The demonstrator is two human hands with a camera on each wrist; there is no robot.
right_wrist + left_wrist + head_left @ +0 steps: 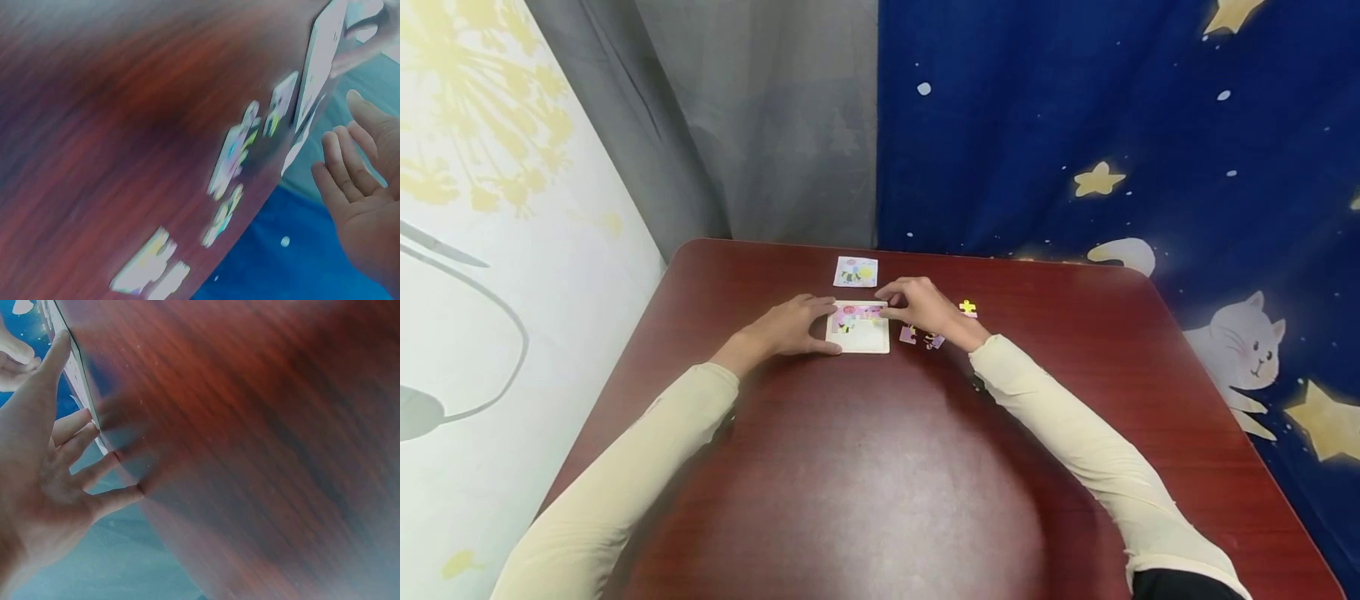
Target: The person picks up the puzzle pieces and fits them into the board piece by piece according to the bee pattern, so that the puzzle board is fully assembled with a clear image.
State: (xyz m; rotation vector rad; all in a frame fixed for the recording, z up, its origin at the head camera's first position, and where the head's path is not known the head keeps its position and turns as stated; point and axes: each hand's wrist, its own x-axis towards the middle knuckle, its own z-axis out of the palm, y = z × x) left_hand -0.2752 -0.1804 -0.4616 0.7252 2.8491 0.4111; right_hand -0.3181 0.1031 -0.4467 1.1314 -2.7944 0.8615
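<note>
Cream-coloured sleeves (602, 483) of soft, wrinkling fabric are being worn over both forearms, and between them a glossy reddish-brown tabletop (850, 475) is being lit to a pale glare, its streaky grain being brought out in the wrist views.

Farther in, a flat, pale, rounded-cornered puzzle tray (867, 342) is being framed by the two hands. Its left side is being bracketed by the left hand (786, 327), whose fingers are being spread wide and nearly straight, the thumb being rested at the near corner; nothing is being gripped. Over the far right corner, the right hand (928, 304) is being poised with thumb and fingers parted and gently bent; no piece is being shown in its hold.

Pink printed pieces (850, 312) are being held in the tray's far part, while its near part is being left bare. Judging by this, the upper row is being settled; the next move seems to call for a loose piece being picked up and matched. Knobbed, thin-edged jigsaw pieces (910, 335) are being kept just right of the tray, a yellow-and-pink piece (967, 307) being set farther out.

Beyond the tray, a thin bee-printed card (856, 272) is being laid flat, and the table is being backed by a grey curtain (790, 125) and a star-patterned blue curtain (1000, 125).
</note>
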